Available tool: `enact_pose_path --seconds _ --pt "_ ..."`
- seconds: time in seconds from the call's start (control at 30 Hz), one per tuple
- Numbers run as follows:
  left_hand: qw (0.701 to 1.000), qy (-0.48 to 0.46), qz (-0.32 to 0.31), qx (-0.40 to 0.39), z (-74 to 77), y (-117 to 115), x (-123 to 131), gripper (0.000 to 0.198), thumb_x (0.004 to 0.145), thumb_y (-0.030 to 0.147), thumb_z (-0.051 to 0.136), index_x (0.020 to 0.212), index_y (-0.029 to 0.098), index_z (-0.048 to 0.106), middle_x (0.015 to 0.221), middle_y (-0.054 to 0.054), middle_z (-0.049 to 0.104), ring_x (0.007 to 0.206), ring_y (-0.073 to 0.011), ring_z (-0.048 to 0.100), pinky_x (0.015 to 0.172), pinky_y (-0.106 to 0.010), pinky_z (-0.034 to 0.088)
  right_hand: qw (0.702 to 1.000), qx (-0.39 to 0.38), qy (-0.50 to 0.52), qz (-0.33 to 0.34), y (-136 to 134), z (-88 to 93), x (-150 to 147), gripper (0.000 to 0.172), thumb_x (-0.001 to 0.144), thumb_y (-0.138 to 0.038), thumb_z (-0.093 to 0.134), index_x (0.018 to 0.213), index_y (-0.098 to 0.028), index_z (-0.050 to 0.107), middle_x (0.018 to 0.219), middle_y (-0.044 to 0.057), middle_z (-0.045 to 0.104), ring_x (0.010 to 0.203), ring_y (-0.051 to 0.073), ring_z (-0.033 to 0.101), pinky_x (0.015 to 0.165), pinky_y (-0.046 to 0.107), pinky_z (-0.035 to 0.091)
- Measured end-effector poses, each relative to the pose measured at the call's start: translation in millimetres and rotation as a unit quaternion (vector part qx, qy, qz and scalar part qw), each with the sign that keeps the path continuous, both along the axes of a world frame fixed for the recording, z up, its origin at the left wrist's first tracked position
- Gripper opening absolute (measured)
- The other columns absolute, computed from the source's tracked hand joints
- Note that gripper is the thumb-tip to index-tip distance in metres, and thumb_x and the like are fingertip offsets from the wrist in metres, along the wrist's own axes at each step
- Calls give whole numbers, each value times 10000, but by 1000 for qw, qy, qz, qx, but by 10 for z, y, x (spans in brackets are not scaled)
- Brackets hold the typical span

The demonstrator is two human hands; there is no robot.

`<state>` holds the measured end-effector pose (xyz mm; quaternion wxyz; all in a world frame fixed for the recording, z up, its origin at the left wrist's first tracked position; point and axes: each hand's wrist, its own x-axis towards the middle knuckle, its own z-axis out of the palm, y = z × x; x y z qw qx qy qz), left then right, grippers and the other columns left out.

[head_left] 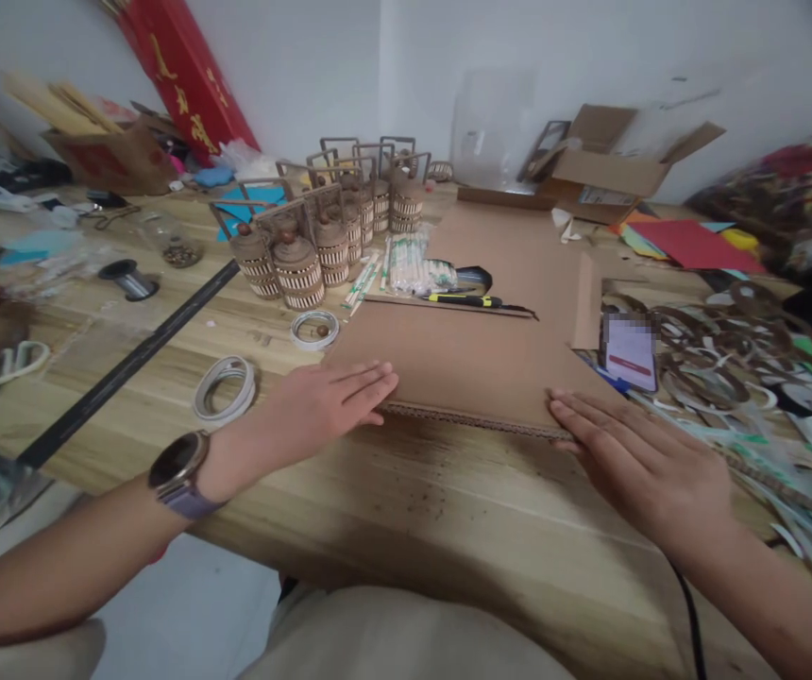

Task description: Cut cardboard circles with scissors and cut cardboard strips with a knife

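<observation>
Across the middle of the wooden surface point(505, 538) lies a brown cardboard sheet point(448, 368), its corrugated near edge between both hands. The left hand point(328, 401) rests with fingers together over the near left corner, thumb just below the edge; the right hand point(647, 463) pinches the near right corner, fingers above and thumb underneath.

On the sheet, a black-and-yellow utility knife point(466, 300) lies loose, slim dark end pointing right; if the board were tilted or tugged, it could slide, and whether its blade is out cannot be told. Uneven pressure from the two hands might crease the board crookedly. A pull leftward or forward could nudge the packet of paper-wrapped sticks point(413, 269) or topple the woven jars point(296, 269) behind; a swing to the right could catch the phone point(631, 351) or the brown rings point(703, 378).

As for writing, the phone's screen is partly blurred out, with a red bar whose words are too small. The sticks carry unreadable green print. Farther back, gold characters on the red banner point(186, 80) are too smeared to read surely, and no brand is legible.
</observation>
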<state>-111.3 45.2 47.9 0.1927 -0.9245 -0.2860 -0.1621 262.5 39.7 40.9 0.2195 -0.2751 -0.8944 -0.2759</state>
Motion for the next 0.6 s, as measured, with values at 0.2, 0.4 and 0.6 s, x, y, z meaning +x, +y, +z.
enact_pose_path --seconds 0.2,0.4,0.6 --pt "994 89 66 19 -84 -161 -261 429 971 -8 363 1344 69 559 1334 -147 675 1245 -207 636 975 -328 541 1000 -9 -22 -7 -80 -86 -45 662 1043 -147 483 1616 -88 156 1170 176 759 996 286 757 835 401 561" --pt "990 117 51 64 -296 -224 -281 418 964 5 358 1308 60 588 1323 -148 682 1214 -227 653 951 -332 530 993 -110 -44 -15 -230 -297 127 620 1051 -91 314 1634 -148 113 1400 155 633 1286 286 609 1046 431 489" --pt "992 116 38 28 -646 -387 -273 488 899 -24 404 1358 38 557 1363 -182 648 1279 -256 606 1041 -390 466 977 -199 -67 -44 -424 -675 285 697 1019 -40 311 1638 -211 40 1529 113 509 1449 239 419 1098 426 500"
